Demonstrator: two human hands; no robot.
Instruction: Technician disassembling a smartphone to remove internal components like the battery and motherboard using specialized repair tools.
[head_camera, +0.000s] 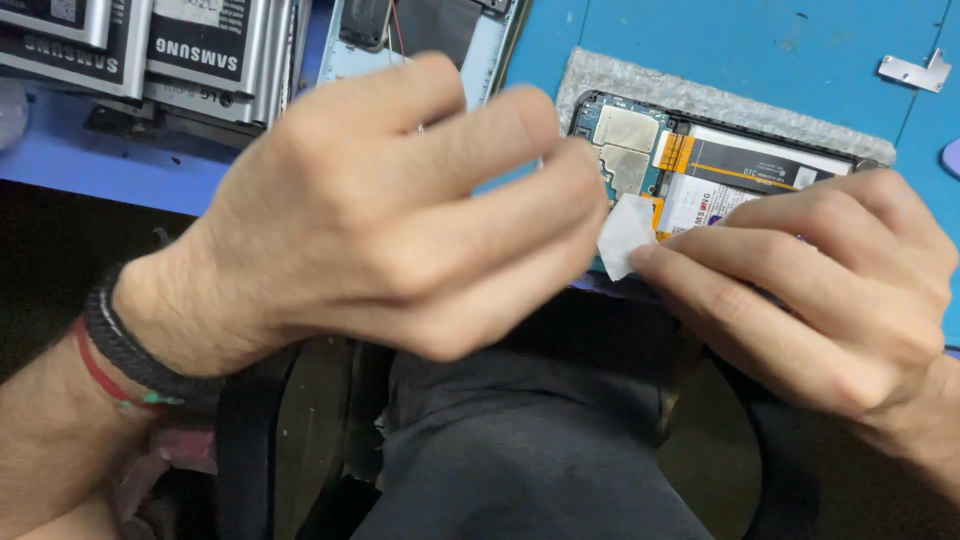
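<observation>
The left hand is raised at centre, fingers curled, fingertips pointing right. The right hand faces it, fingers extended left. The fingertips of both grips nearly meet. The left wrist bears dark and red bands.

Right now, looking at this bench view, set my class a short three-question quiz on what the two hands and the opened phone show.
1. True or false: the opened phone lies on a blue mat with its back cover off.
2. What do the left hand and right hand hold between them?
A. a screwdriver
B. a small white piece
C. a coin
3. Name what sits at the top left of the bench.

Key:
1. True
2. B
3. A stack of phone batteries
</observation>
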